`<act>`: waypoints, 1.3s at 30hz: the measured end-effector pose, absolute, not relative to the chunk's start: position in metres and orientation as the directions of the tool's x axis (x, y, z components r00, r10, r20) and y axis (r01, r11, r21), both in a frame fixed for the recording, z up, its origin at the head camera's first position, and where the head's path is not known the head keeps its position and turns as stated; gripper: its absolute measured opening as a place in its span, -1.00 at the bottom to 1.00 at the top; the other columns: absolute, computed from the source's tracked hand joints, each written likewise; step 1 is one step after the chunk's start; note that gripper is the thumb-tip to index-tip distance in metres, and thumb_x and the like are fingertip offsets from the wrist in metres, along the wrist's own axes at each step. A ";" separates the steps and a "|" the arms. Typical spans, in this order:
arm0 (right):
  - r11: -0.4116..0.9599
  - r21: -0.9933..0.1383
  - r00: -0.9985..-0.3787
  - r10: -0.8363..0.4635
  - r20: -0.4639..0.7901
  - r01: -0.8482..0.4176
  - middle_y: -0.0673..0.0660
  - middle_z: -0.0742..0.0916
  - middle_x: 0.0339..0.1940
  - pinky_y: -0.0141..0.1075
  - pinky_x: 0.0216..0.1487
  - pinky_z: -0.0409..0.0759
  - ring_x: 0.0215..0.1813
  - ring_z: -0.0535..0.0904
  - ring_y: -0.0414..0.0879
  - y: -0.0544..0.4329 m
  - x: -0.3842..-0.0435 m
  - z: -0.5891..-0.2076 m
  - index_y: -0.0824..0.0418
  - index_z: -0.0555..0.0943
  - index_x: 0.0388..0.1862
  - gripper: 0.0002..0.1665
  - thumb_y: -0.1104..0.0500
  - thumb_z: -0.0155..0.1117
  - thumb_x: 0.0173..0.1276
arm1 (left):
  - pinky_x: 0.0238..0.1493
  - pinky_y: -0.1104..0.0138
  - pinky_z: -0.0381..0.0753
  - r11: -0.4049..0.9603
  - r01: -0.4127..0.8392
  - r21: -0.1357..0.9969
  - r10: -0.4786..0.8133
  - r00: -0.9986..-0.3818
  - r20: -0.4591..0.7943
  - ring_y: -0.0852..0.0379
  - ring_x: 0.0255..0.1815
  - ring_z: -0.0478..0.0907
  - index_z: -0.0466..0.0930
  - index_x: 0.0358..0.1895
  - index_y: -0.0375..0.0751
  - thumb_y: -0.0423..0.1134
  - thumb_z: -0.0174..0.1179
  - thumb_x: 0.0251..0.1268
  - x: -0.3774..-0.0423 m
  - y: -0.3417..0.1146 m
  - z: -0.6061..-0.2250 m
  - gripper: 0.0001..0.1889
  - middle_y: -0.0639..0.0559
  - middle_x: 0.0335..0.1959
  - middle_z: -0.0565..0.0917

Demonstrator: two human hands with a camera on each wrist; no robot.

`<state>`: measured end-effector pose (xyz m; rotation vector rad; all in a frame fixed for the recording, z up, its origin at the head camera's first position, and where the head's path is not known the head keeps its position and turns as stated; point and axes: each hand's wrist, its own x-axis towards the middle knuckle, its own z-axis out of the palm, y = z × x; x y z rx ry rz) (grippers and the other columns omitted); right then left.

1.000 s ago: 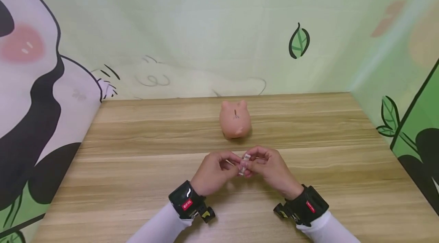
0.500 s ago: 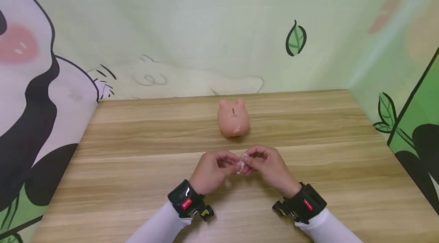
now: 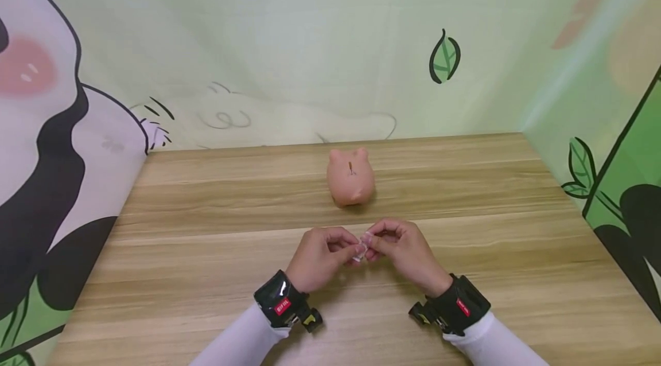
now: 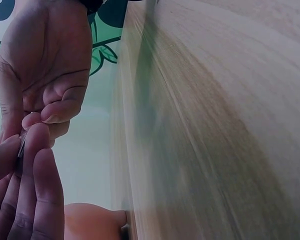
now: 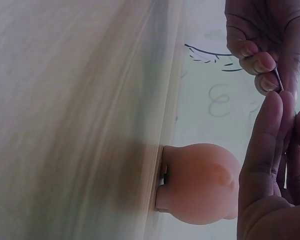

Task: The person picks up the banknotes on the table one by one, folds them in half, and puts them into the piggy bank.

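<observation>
Both hands meet over the table in front of a pink piggy bank (image 3: 350, 185). Between them is a small folded piece of paper (image 3: 358, 258), whitish and mostly covered by fingertips. My left hand (image 3: 320, 261) pinches its near end between thumb and fingers; my right hand (image 3: 409, 254) pinches its far end. Only a thin edge of the paper (image 5: 278, 79) shows in the right wrist view. The piggy bank stands upright beyond the hands, its coin slot on top, and touches neither hand.
The wood-grain table (image 3: 206, 194) spreads out under the hands and piggy bank. A green printed backdrop (image 3: 289, 56) rises behind it and along both sides. Each wrist wears a black camera strap (image 3: 281, 300).
The fingertips have closed in over the folded paper, so less of it shows now. Both hands stay nearly in place; the whole view has shifted slightly.
</observation>
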<state>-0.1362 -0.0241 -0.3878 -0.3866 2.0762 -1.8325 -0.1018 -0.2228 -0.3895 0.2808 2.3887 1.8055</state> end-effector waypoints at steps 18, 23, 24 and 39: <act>0.138 -0.989 -0.902 -0.419 -0.105 0.051 0.18 0.84 -0.33 -0.23 -0.19 0.80 -0.35 0.79 -0.14 -0.030 -0.143 -0.381 0.50 0.64 -0.07 -0.76 0.29 0.35 0.44 | -0.40 0.27 0.72 0.284 0.060 0.957 0.186 -0.982 0.007 -0.07 -0.37 0.79 0.81 -0.26 -0.13 -0.26 0.38 0.35 -0.107 -0.231 -0.388 -0.95 -0.03 -0.42 0.83; 0.158 -0.987 -0.932 -0.353 -0.080 0.025 0.14 0.80 -0.40 -0.22 -0.27 0.79 -0.42 0.76 -0.14 -0.025 -0.147 -0.376 0.49 0.62 -0.12 -0.77 0.28 0.34 0.45 | -0.36 0.35 0.70 0.328 0.089 0.940 0.158 -0.987 0.038 0.00 -0.31 0.80 0.80 -0.14 -0.07 -0.12 0.37 0.39 -0.114 -0.235 -0.385 -0.86 0.01 -0.33 0.84; 0.165 -0.986 -0.941 -0.330 -0.073 0.019 0.13 0.79 -0.43 -0.23 -0.29 0.79 -0.44 0.75 -0.15 -0.023 -0.149 -0.375 0.49 0.62 -0.14 -0.78 0.28 0.34 0.45 | -0.30 0.34 0.71 0.351 0.099 0.931 0.143 -0.988 0.051 0.04 -0.28 0.79 0.80 -0.11 -0.04 -0.10 0.36 0.40 -0.116 -0.236 -0.384 -0.85 0.04 -0.30 0.84; 0.230 -0.964 -0.990 -0.085 0.116 -0.133 0.23 0.74 -0.44 -0.34 -0.43 0.73 -0.55 0.67 -0.20 -0.031 -0.195 -0.345 0.35 0.55 -0.22 -0.85 0.26 0.30 0.45 | 0.53 -0.25 0.28 0.829 0.279 0.485 0.132 -0.940 0.316 -0.34 0.62 0.17 0.49 0.46 -0.02 -0.01 0.33 0.39 -0.149 -0.218 -0.387 -0.40 -0.22 0.66 0.15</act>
